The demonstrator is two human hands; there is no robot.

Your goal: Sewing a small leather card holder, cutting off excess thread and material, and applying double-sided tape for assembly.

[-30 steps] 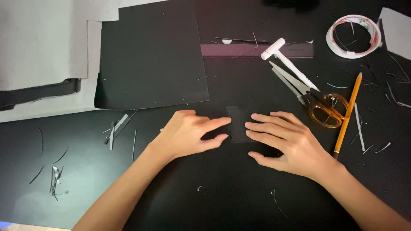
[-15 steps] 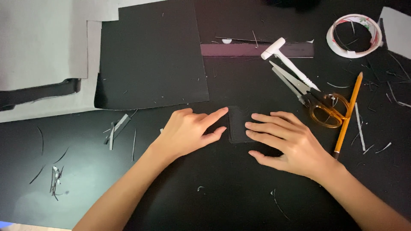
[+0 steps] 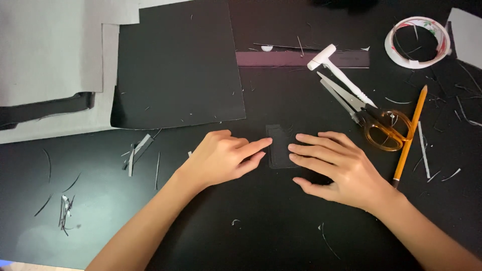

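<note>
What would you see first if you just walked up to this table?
Two bare hands, left hand and right hand, press flat on a small black card in the middle of the black table. To the right lie scissors with amber handles and an orange pencil. A tape roll sits at the top right.

L hand [image 3: 221,159] flat, palm down, R hand [image 3: 337,168] flat, fingers extended, fingertips near

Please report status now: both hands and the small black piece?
Left hand and right hand flat, fingertips pressing small black paper piece. Scissors and pencil lie right, apart.
</note>
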